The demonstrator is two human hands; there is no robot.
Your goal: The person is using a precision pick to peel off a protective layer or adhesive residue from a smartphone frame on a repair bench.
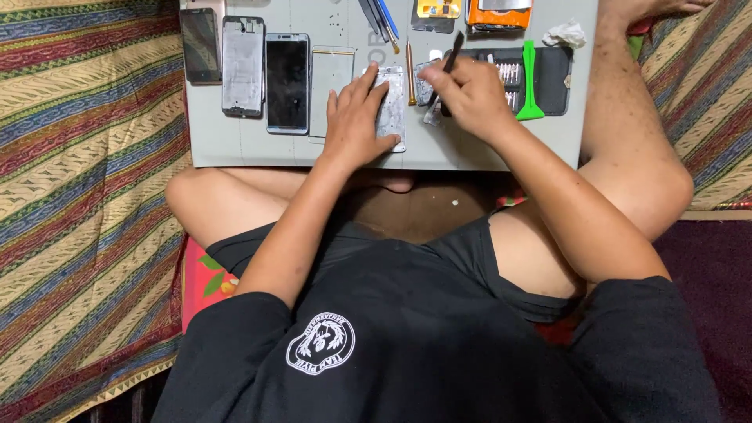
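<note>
My left hand presses flat on a silver phone frame lying on the grey work mat. My right hand grips a thin black tool, its tip pointing down toward the frame's right edge. A small grey part lies just under the right hand's fingers.
Left on the mat lie a dark phone, a bare metal frame, a black-screened phone and a glass panel. A black bit case with a green pry tool, a copper screwdriver and an orange box sit at the right. Striped cloth surrounds me.
</note>
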